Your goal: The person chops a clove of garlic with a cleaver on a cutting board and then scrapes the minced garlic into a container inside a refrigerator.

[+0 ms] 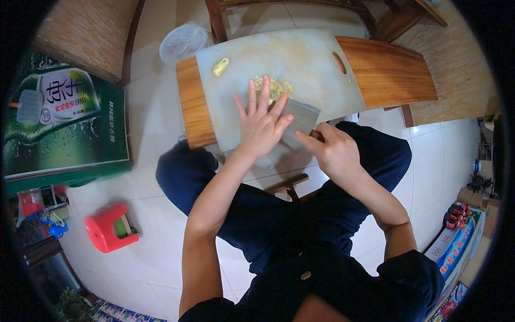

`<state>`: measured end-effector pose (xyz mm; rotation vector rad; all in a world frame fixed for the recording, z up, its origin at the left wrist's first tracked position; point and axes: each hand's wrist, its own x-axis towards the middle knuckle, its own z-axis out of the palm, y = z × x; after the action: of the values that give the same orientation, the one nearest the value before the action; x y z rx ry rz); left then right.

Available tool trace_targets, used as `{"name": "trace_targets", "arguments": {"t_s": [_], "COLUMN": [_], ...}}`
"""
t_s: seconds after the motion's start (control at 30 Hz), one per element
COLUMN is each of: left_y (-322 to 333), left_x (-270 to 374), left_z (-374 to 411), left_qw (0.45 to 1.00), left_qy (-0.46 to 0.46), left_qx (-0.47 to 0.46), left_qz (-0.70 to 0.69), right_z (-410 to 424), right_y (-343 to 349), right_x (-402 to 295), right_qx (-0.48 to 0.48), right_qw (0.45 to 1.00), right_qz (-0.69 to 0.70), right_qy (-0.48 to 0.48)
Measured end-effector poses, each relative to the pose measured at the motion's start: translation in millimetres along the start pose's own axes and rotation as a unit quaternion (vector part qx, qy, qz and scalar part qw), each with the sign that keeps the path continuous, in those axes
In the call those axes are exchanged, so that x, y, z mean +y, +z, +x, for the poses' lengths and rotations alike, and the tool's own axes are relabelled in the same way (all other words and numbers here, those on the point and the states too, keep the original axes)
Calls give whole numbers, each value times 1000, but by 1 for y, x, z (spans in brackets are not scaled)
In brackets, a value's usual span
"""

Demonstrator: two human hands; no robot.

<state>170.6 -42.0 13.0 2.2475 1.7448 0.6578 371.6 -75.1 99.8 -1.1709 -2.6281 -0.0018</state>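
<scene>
My right hand (338, 153) grips the wooden handle of a cleaver (303, 114), whose broad metal blade lies over the near edge of a white plastic cutting board (310, 52). My left hand (261, 124) is spread, fingers apart, beside the blade; the thumb and index finger reach its left side, and whether they touch it I cannot tell. Just beyond the fingertips is a small heap of chopped yellowish pieces (277, 85), likely ginger or garlic, partly hidden by the fingers. A peeled pale-yellow piece (221, 67) lies at the board's far left.
The board rests on a wooden bench (386, 68). Behind its left corner stands a bin with a clear plastic liner (183, 42). A red plastic stool (108, 227) is on the tiled floor at left, below a green printed carton (68, 120). Wooden furniture legs (217, 24) stand beyond the board.
</scene>
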Motion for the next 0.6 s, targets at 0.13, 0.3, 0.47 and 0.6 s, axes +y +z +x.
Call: {"name": "trace_targets", "arguments": {"t_s": [0.13,0.3,0.47,0.6], "left_y": [-7,3,-39,-41], "left_x": [-21,-56,-19,-7], "left_z": [6,18,14,6], "left_qw": [985,495,-479,-592], "left_qy": [-66,-48,168,209], "left_qx": [23,142,60,26], "left_qz": [157,856,860,778], "right_z": [-19,-41,-55,-44], "right_y": [-20,-25,-1,17], "right_x": [12,22,-9,-36], "right_qx": [-10,-31,-48,8], "right_qw": [999,933,750,750], "right_qz": [29,324,592,594], "right_qy": [24,151,292,292]}}
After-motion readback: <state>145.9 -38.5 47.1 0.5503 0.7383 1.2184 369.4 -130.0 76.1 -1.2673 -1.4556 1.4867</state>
